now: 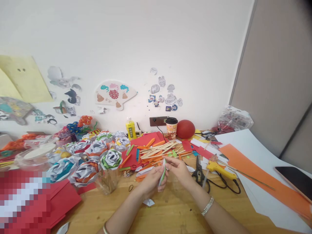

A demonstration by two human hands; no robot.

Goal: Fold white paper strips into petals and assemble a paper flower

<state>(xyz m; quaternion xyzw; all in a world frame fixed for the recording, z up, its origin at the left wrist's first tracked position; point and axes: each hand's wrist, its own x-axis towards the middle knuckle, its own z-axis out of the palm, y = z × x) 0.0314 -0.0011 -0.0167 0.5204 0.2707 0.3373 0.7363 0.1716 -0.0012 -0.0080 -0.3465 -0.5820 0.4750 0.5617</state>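
Observation:
My left hand (151, 182) and my right hand (177, 168) meet above the wooden table (170, 211). Both pinch a small folded paper piece (162, 174), white with green and red edges, held upright between the fingers. Just beyond the hands lies a heap of thin wooden sticks (158, 149) mixed with orange, green and red paper strips. A small white folded paper scrap (148, 202) lies on the table under my left wrist. I wear a bracelet on each wrist.
Several folded paper flowers (97, 152) crowd the left. Red paper sheets (60, 198) lie front left. Scissors (200, 174), a yellow glue gun (220, 169), orange paper (258, 175) and a phone (294, 180) sit right. A yellow bottle (131, 128), cup (171, 127) and red ball (185, 129) stand by the wall.

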